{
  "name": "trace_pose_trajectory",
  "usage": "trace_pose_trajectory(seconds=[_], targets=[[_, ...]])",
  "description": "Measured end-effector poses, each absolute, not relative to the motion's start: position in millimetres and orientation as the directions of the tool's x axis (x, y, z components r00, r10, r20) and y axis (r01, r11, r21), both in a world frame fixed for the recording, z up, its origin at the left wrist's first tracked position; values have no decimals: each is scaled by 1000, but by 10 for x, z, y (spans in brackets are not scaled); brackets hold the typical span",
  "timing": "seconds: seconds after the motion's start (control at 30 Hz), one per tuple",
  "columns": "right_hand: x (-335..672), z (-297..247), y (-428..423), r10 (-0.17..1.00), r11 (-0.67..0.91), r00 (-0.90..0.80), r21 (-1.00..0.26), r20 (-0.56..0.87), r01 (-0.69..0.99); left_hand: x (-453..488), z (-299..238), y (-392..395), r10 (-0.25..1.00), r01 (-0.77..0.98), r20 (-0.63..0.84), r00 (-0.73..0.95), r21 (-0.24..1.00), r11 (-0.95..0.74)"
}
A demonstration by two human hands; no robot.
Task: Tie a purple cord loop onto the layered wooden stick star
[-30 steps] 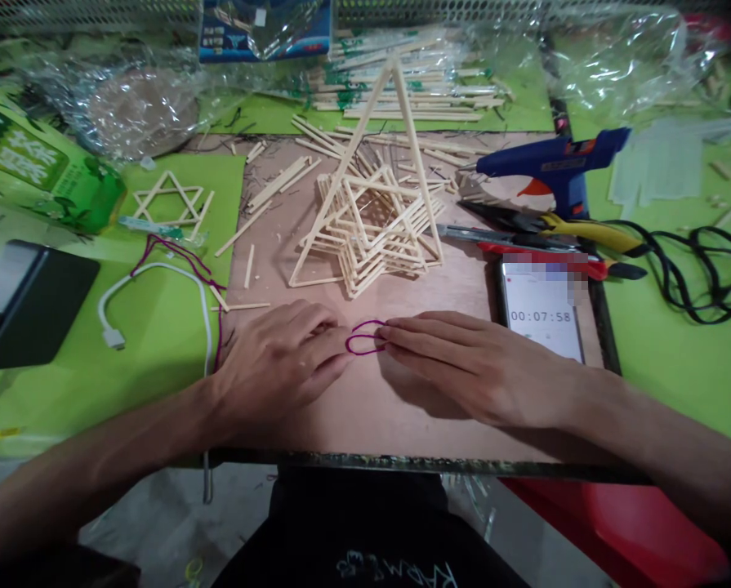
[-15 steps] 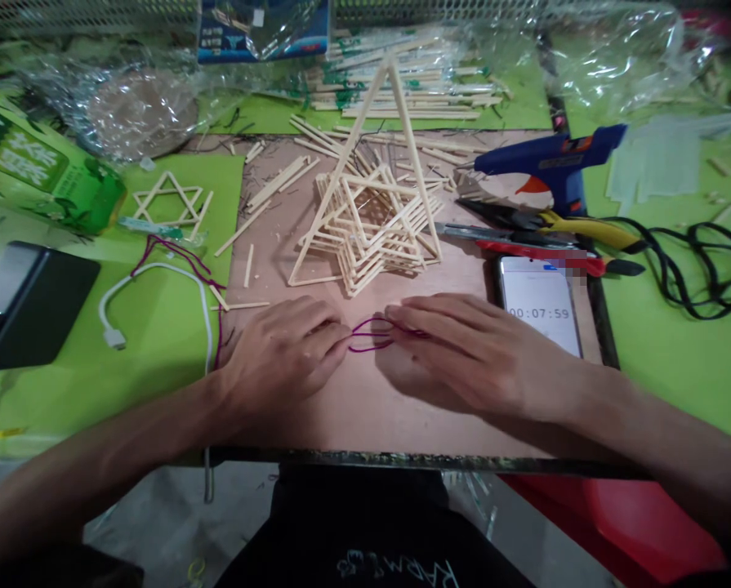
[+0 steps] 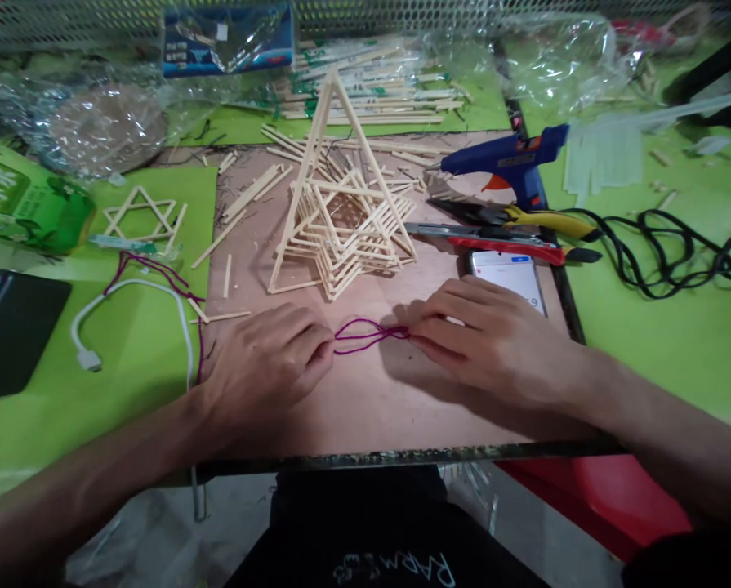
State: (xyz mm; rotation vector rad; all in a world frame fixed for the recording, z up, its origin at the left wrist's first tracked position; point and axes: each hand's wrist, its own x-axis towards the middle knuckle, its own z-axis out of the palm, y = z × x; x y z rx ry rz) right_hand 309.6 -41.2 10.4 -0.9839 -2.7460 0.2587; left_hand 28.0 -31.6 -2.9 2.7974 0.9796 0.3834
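Left hand (image 3: 273, 351): fingers curled, thumb and forefinger pinched together on the left end of a thin, looped purple cord (image 3: 388, 331).
Right hand (image 3: 493, 343): fingertips pinching the cord's other end.
Purple cord: between the hands, over the pinkish-brown wooden board (image 3: 365, 400); whether it touches is unclear.
Cord's lie: long axis left to right, roughly along the board's near edge; the wider loop lies toward the left hand, strands crossing near the right.
Cord work: apparently arranging loops; the next move seems to call for steady pinches and even tension.
Beyond: a pale wooden-stick structure (image 3: 328, 253) of stacked stars and a tall triangular frame, pointing upward.
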Motion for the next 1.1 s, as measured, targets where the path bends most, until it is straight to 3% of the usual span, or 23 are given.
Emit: trace_pose_trajectory(seconds=[0.27,0.47,0.67,0.93,1.1], targets=[[3059,46,-408,649,758,-747,-204,144,620,260,-14,-312,612,592,85,786,183,-785],[3033,-13,-386,745,665,-626,-333,232,668,261,9,-300,604,588,46,796,181,-788],[3040,-46,-331,816,575,-532,-233,224,784,251,40,-306,610,598,-5,792,202,-775],[3049,-11,-363,709,705,-664,-265,237,658,237,5,-308,627,593,87,774,247,-766],[3008,-95,-359,666,746,-718,-214,203,631,232,14,-306,662,612,91,744,308,-729]])
